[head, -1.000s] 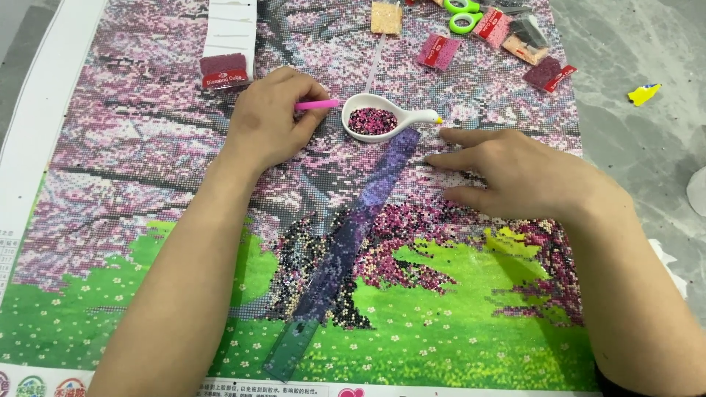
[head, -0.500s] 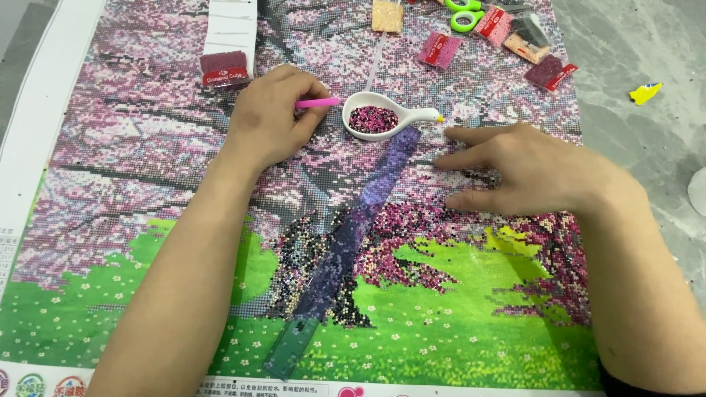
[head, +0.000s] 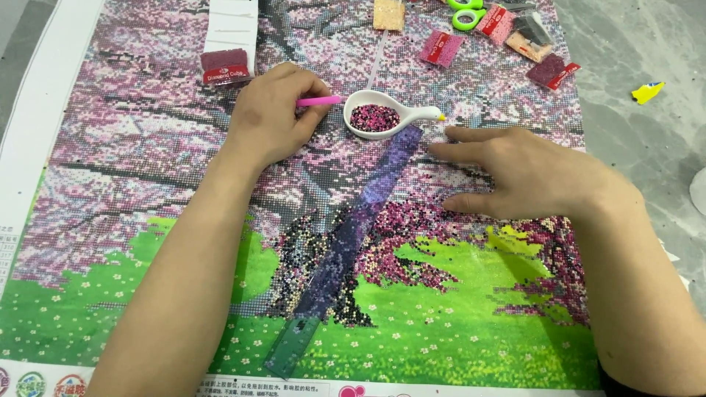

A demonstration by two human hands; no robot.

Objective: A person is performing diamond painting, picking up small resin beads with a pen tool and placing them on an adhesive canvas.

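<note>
Right hand [head: 540, 176] has slid a bit up the canvas [head: 132, 147], fingers flat, gripping nothing. Left hand [head: 273, 114] pinches the pink pen [head: 320, 101] beside the white bead dish [head: 382, 114]. A clear ruler [head: 346, 250] lies diagonally between both hands, bead packets [head: 548, 70] and green scissors [head: 465, 15] up top.

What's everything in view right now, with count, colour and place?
canvas: one, pink blossom tree over green grass, fills the floor.
dish: one, white, top centre, holding pink and dark beads.
ruler: one, clear purple, diagonal below the dish.
pen: one, pink, tip toward the dish.
bead bags: several, pink, red, peach, along the top.
scissors: one, green handles, top edge.
left hand: holds the pen.
right hand: flat on the canvas.
</note>
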